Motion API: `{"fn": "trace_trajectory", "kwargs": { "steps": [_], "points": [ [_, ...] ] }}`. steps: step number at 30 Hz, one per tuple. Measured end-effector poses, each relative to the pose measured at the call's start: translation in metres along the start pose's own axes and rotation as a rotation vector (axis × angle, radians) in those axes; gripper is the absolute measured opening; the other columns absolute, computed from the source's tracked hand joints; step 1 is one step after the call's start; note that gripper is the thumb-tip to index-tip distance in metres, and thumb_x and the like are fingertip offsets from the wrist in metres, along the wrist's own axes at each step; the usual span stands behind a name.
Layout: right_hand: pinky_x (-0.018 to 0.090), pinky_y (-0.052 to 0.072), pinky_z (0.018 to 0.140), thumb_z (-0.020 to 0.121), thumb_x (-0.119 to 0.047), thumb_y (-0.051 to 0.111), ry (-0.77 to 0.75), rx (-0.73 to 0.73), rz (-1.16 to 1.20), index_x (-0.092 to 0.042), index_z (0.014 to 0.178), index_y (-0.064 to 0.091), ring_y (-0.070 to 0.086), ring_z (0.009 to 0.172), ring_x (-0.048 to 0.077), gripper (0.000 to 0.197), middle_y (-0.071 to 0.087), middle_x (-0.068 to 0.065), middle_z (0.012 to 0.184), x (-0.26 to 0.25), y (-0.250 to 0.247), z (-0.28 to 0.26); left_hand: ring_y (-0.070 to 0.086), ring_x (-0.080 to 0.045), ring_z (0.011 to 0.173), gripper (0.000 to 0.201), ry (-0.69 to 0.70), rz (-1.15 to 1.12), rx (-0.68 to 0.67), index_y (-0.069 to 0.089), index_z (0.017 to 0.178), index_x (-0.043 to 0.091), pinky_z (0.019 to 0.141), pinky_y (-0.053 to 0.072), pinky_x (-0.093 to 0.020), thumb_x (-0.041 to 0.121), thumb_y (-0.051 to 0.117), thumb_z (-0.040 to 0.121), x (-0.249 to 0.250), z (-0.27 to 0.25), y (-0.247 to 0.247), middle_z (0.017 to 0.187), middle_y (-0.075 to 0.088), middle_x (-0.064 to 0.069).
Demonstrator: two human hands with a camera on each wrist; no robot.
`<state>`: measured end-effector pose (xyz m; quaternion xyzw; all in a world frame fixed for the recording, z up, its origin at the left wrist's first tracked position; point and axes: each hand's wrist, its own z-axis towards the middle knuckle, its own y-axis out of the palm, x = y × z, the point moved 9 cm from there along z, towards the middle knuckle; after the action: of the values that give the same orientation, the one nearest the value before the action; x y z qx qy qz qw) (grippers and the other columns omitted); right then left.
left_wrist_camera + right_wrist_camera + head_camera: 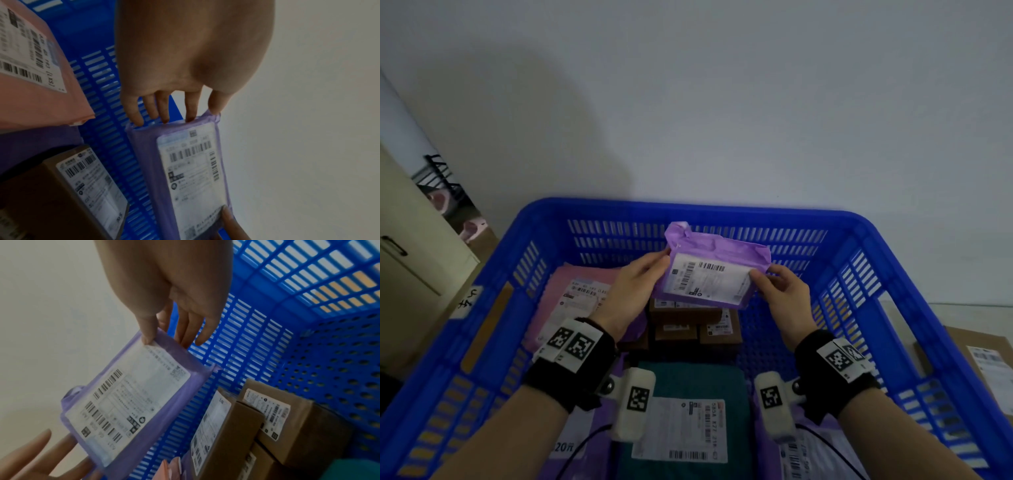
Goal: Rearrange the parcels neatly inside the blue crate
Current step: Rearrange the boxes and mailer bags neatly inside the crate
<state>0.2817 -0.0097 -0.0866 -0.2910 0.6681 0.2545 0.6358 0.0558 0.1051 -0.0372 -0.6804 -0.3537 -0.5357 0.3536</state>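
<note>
I hold a small purple parcel (714, 267) with a white label in the air over the far middle of the blue crate (866, 240). My left hand (637, 284) pinches its left end and my right hand (780, 291) pinches its right end, thumbs on the label side. The left wrist view shows the purple parcel (189, 170) hanging below my left fingers (162, 110). In the right wrist view my right thumb presses the corner of the purple parcel (131, 402). Under it stand brown boxes (695, 325). A pink parcel (578, 298) lies at the far left and a teal parcel (688, 404) lies near me.
More purple mailers lie along the crate's near edge (822, 445). A bare patch of perforated crate floor (767, 325) shows right of the brown boxes (283, 415). Outside, a cardboard box (983, 359) sits at the right and a beige cabinet (410, 260) at the left.
</note>
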Motion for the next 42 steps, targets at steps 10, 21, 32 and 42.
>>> {"fn": "trace_trajectory", "kwargs": {
  "steps": [10, 21, 32, 42],
  "points": [
    [0.024, 0.047, 0.068, 0.082, -0.026, 0.07, 0.032, 0.05, 0.043, -0.01, 0.083, 0.06, 0.059, 0.074, 0.01, 0.019, 0.067, 0.004, 0.083, 0.011, 0.004, -0.003, 0.051, -0.003, 0.108, 0.059, 0.178, 0.289, -0.099, 0.039, 0.142, 0.023, 0.075, 0.043, 0.003, 0.003, 0.058, 0.089, -0.002, 0.009, -0.001, 0.122, 0.053, 0.01],
    [0.039, 0.051, 0.092, 0.088, -0.009, 0.062, 0.276, -0.277, -0.169, -0.016, 0.137, 0.042, 0.058, 0.111, 0.026, 0.053, 0.057, 0.007, 0.123, 0.033, 0.074, 0.001, 0.06, -0.029, 0.109, 0.032, -0.105, 0.423, 0.112, 0.055, 0.122, 0.003, 0.09, 0.049, -0.034, 0.008, 0.057, 0.09, -0.057, 0.048, -0.039, 0.12, 0.063, -0.015],
    [0.036, 0.051, 0.092, 0.09, -0.012, 0.059, 0.353, -0.198, -0.279, -0.004, 0.126, 0.055, 0.056, 0.1, 0.02, 0.038, 0.059, 0.011, 0.12, 0.046, 0.072, 0.013, 0.064, -0.031, 0.099, 0.03, -0.177, 0.528, 0.022, 0.063, 0.117, 0.005, 0.075, 0.057, -0.039, 0.007, 0.061, 0.087, -0.075, 0.062, -0.043, 0.113, 0.067, -0.013],
    [0.037, 0.049, 0.099, 0.088, -0.012, 0.059, 0.307, -0.276, -0.405, -0.008, 0.129, 0.055, 0.059, 0.113, 0.025, 0.042, 0.06, 0.01, 0.128, 0.045, 0.094, -0.003, 0.062, -0.026, 0.11, 0.038, -0.064, 0.697, 0.06, 0.061, 0.12, 0.008, 0.09, 0.047, -0.03, 0.002, 0.059, 0.082, -0.063, 0.057, -0.047, 0.119, 0.066, -0.012]
  ]
}}
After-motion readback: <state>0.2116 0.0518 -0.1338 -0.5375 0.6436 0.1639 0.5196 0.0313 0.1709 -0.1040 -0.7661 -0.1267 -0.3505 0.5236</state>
